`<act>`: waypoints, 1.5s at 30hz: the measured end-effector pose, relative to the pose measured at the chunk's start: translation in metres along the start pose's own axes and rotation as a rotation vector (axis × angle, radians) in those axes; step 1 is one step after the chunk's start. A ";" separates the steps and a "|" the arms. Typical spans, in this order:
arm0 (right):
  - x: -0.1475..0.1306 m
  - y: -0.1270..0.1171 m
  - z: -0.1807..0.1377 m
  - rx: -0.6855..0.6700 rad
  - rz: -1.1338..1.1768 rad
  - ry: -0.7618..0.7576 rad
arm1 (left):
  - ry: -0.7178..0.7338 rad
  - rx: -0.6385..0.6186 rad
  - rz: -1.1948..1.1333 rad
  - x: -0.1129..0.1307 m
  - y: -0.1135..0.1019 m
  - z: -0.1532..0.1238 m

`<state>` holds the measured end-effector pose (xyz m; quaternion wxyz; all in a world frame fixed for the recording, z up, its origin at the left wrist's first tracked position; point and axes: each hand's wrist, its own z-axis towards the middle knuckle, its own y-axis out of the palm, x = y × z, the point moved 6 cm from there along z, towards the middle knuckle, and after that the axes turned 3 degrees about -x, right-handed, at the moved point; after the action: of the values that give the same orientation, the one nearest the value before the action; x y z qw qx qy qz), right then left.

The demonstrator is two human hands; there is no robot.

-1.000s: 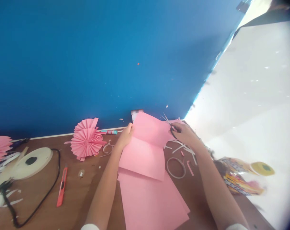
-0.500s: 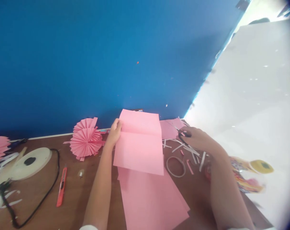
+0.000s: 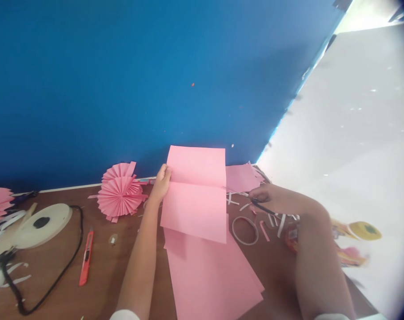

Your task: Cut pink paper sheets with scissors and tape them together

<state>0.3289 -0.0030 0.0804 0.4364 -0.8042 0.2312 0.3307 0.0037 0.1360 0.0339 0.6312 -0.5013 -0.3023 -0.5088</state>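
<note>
My left hand (image 3: 161,183) pinches the left edge of a creased pink paper sheet (image 3: 195,195) and holds it up off the brown table (image 3: 105,266). My right hand (image 3: 271,200) grips black-handled scissors (image 3: 246,197), whose blades point left and meet the sheet's right edge at the crease. Beneath the raised sheet lies a stack of pink sheets (image 3: 211,275). A smaller pink piece (image 3: 242,177) rests behind my right hand.
Two pink paper fans (image 3: 120,193) sit by the blue wall. A red utility knife (image 3: 86,257), a black cord (image 3: 51,275), a white tape roll (image 3: 42,224), a clear tape ring (image 3: 244,230) and white paper strips (image 3: 271,218) lie around. Yellow tape (image 3: 365,231) is at right.
My left hand has lifted the pink sheet upright and shifted it left. My right hand drew back to the right, then brought the scissor blades to the sheet's right edge.
</note>
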 end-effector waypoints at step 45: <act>-0.012 0.026 0.026 -0.295 0.213 -0.109 | -0.261 -0.250 -0.453 0.011 0.008 -0.013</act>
<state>0.2946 0.0071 0.0641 0.2883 -0.8112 0.2403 0.4484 0.0126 0.1197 0.0367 0.3905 -0.5560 -0.4203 -0.6015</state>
